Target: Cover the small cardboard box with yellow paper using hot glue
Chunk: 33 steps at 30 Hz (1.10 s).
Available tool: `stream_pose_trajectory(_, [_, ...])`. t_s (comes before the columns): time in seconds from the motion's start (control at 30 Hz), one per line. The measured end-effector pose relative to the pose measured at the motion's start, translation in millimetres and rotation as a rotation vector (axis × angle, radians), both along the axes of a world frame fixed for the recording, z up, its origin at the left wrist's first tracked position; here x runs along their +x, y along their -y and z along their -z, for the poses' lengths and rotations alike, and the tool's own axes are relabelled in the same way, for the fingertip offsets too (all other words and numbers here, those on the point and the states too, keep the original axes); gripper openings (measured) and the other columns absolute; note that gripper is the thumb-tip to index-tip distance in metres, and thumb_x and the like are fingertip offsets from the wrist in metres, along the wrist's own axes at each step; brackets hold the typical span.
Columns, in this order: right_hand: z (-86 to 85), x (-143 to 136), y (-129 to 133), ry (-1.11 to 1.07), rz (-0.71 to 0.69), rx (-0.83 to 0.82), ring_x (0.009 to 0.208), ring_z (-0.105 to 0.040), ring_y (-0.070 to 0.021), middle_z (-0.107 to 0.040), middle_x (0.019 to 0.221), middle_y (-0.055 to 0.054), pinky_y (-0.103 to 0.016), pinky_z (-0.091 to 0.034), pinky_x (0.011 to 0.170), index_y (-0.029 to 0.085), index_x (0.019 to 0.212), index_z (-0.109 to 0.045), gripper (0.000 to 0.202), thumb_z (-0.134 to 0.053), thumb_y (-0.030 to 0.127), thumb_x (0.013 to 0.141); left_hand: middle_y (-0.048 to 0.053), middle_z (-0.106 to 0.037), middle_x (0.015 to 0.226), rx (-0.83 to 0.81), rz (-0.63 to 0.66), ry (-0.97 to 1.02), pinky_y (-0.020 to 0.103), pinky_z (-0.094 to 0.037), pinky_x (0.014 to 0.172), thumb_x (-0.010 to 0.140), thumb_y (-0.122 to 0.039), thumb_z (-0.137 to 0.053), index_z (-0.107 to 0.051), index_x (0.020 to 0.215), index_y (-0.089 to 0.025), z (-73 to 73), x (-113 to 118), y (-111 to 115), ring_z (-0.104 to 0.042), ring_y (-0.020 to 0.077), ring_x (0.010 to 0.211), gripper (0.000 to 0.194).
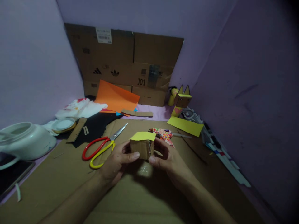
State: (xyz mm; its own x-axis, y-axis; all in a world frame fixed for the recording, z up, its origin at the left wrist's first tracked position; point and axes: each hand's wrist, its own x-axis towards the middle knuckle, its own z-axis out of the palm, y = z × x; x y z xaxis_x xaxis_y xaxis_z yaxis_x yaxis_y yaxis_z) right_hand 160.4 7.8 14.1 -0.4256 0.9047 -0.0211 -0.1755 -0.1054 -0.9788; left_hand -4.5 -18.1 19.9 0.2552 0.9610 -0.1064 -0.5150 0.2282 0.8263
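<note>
Small brown cardboard box (140, 150), grasped by left fingers (133, 157) and right fingers (157, 162): yellow paper (143, 136) tops it; the wall between them is bare.

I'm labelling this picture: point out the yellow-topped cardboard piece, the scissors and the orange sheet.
Yellow-topped cardboard piece (141, 147), head view: its brown front face.
Scissors (113, 137), head view: where blades meet handles.
Orange sheet (116, 97), head view: middle of its face.
</note>
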Motion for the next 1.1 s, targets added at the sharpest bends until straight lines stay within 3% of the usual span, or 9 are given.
stream_pose_trajectory(0.1, [-1.4, -2.3, 1.7, -0.043, -0.080, 0.011, 0.101, -0.057, -0.0271, -0.064, 0.105, -0.008, -0.041, -0.043, 0.089, 0.020, 0.102, -0.058, 0.052, -0.078, 0.038, 0.056, 0.015, -0.063, 0.114, 0.004, 0.035, 0.068, 0.043, -0.039, 0.096, 0.069, -0.013, -0.066, -0.060, 0.114, -0.011, -0.4, 0.8, 1.0, -0.053, 0.0322, 0.110, 0.046])
stream_pose_trajectory(0.3, [10.6, -3.8, 0.1, -0.021, 0.120, 0.026, 0.092, -0.061, -0.0240, -0.065, 0.098, -0.006, -0.037, -0.047, 0.081, 0.021, 0.096, -0.052, 0.053, -0.080, 0.035, 0.053, 0.015, -0.066, 0.107, -0.063, -0.040, -0.063, 0.042, -0.041, 0.093, 0.070, -0.021, -0.068, -0.063, 0.105, -0.010, 10.3, 2.1, 1.3, -0.059, 0.0315, 0.103, 0.037])
stream_pose_trajectory(0.4, [16.5, -4.7, -0.6, 0.068, 0.152, 0.027, 0.087, -0.063, -0.0224, -0.065, 0.094, -0.005, -0.036, -0.048, 0.078, 0.021, 0.093, -0.049, 0.049, -0.079, 0.033, 0.056, 0.016, -0.067, 0.105, -0.052, -0.090, -0.124, 0.043, -0.042, 0.092, 0.067, -0.022, -0.071, -0.063, 0.104, -0.010, 13.5, 3.6, 0.9, -0.059, 0.0324, 0.102, 0.040])
stream_pose_trajectory(0.57, [19.5, -8.0, 2.0, 0.247, 0.225, 0.110, 0.079, -0.064, -0.0198, -0.066, 0.086, -0.001, -0.033, -0.050, 0.072, 0.022, 0.087, -0.047, 0.043, -0.078, 0.026, 0.057, 0.016, -0.063, 0.113, -0.038, -0.010, 0.002, 0.043, -0.043, 0.093, 0.069, -0.022, -0.069, -0.059, 0.113, -0.011, 6.5, 9.6, 3.2, -0.056, 0.0320, 0.107, 0.047])
stream_pose_trajectory(0.7, [19.8, -8.6, 2.5, 0.264, 0.226, 0.195, 0.075, -0.063, -0.0182, -0.064, 0.084, 0.000, -0.032, -0.051, 0.069, 0.023, 0.086, -0.049, 0.037, -0.076, 0.021, 0.060, 0.015, -0.061, 0.117, -0.047, 0.025, 0.050, 0.044, -0.039, 0.096, 0.074, -0.015, -0.061, -0.055, 0.119, -0.012, 0.8, 10.0, 5.6, -0.055, 0.0308, 0.110, 0.046])
stream_pose_trajectory(0.83, [23.4, -7.6, 3.7, 0.274, 0.178, 0.286, 0.085, -0.061, -0.0200, -0.062, 0.095, -0.003, -0.034, -0.051, 0.076, 0.023, 0.094, -0.052, 0.035, -0.072, 0.022, 0.066, 0.014, -0.065, 0.111, -0.091, -0.037, 0.094, 0.045, -0.040, 0.095, 0.073, -0.009, -0.054, -0.059, 0.115, -0.010, 1.7, 5.5, 4.5, -0.056, 0.0313, 0.107, 0.043])
stream_pose_trajectory(1.0, [27.5, -5.6, 8.9, 0.428, 0.140, 0.535, 0.097, -0.055, -0.0244, -0.057, 0.111, -0.009, -0.040, -0.045, 0.085, 0.023, 0.119, -0.047, 0.056, -0.071, 0.028, 0.069, 0.012, -0.069, 0.102, -0.079, -0.045, 0.198, 0.044, -0.040, 0.096, 0.072, -0.005, -0.048, -0.060, 0.112, -0.010, 1.9, 2.7, 1.6, -0.058, 0.0290, 0.105, 0.042])
stream_pose_trajectory(1.1, [23.6, 2.0, 3.8, 0.454, 0.103, 0.626, 0.097, -0.055, -0.0246, -0.059, 0.111, -0.009, -0.039, -0.044, 0.084, 0.024, 0.120, -0.050, 0.054, -0.070, 0.032, 0.070, 0.011, -0.070, 0.096, -0.105, -0.134, 0.194, 0.042, -0.042, 0.093, 0.070, -0.004, -0.049, -0.063, 0.105, -0.010, 0.8, 0.9, 0.1, -0.060, 0.0268, 0.100, 0.039])
